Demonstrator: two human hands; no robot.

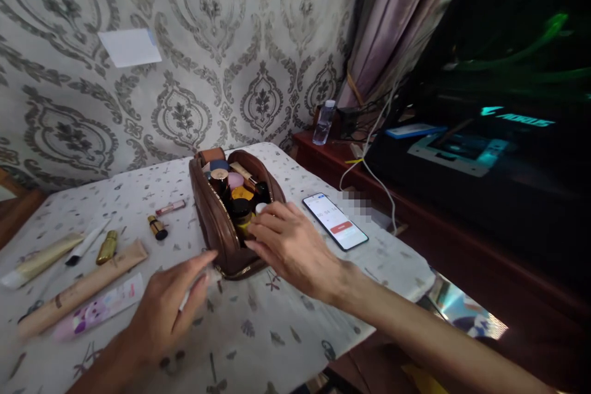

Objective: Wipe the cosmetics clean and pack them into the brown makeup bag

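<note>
A brown leather toiletry bag [210, 221] stands unzipped on the table, packed with cosmetics. Inside are a dark-lidded yellow jar [241, 209], a pink rounded item [235, 180] and a small white cap [261, 207]. My right hand [289, 246] reaches over the bag's near right side, fingers bent and close together by the yellow jar; what lies under the fingertips is hidden. At the bag's near left corner is my left hand [168, 295], its thumb and fingers curled around something pale and blurred that I cannot make out.
Left on the patterned cloth lie a long beige tube [92, 280], a purple-white tube [104, 308], a cream tube [44, 258], a gold bottle [107, 247] and a black-gold bottle [157, 228]. A lit phone [336, 221] lies right of the bag. A water bottle [324, 123] stands behind.
</note>
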